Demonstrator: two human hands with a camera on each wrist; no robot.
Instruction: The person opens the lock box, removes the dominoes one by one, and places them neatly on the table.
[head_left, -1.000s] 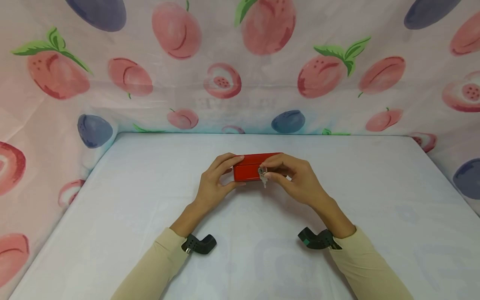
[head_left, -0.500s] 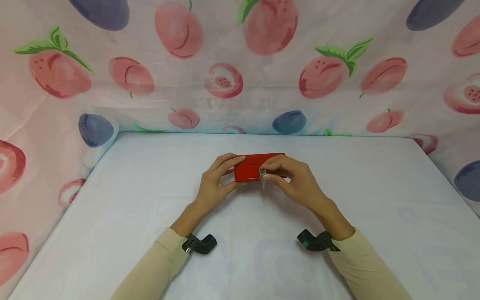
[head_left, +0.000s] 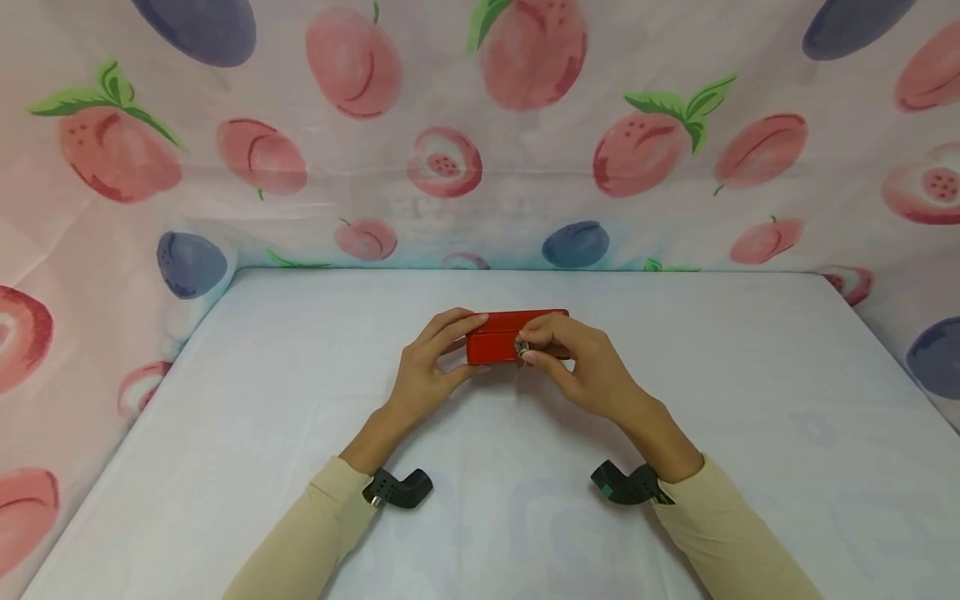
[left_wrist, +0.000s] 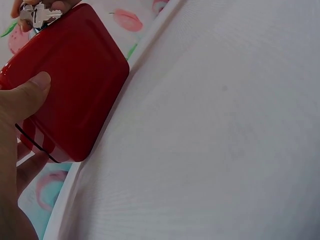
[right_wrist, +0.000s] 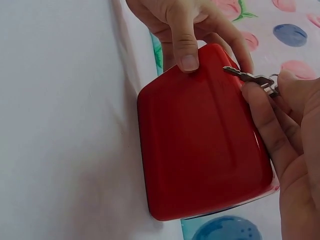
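A red lidded box (head_left: 491, 347), like a small cash box, is tipped up between my hands above the white table. My left hand (head_left: 431, 367) grips its left end, the thumb (left_wrist: 35, 90) pressing the broad red face in the left wrist view and the fingers on the other side. At the box's narrow side, my right hand (head_left: 588, 362) pinches a small key on a ring between thumb and forefinger. A second key (right_wrist: 250, 77) hangs loose from that ring in the right wrist view. Whether the pinched key sits in a lock is hidden by my fingers.
A white cloth covers the table (head_left: 337, 333). Behind it and at the left hangs a fruit-printed curtain (head_left: 510, 183). Black camera mounts (head_left: 626, 483) are strapped to both wrists.
My right hand has turned slightly at the key and shifted a little left and down, and the loose key has swung round. The left hand keeps its hold on the box.
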